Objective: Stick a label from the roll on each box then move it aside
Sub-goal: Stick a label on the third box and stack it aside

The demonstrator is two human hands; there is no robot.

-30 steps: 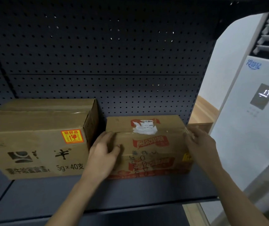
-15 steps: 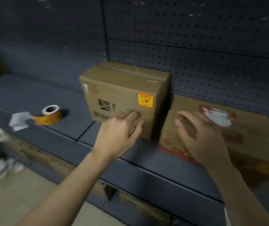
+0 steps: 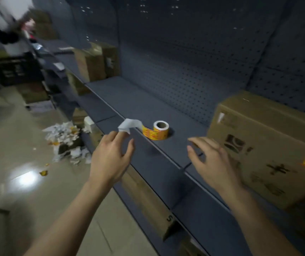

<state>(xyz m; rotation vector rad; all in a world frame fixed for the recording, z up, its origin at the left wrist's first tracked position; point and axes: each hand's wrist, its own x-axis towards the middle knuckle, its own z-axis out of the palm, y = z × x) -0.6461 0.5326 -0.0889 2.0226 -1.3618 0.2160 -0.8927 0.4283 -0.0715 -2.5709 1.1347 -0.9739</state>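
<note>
Reaching for the label roll (image 3: 158,133) on the shelf (image 3: 166,106); left hand (image 3: 111,156) spread by its paper tail (image 3: 128,125); right hand (image 3: 212,161) spread, empty; probably peeling next.

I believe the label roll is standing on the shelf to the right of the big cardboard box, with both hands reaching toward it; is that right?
Not quite: the head view shows the label roll on the shelf to the left of the cardboard box. Both the left hand and right hand do reach toward it.

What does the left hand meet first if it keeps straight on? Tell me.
Most likely the white loose end of the label roll; the left hand points at it, fingertips almost touching. Depth is unclear.
</note>
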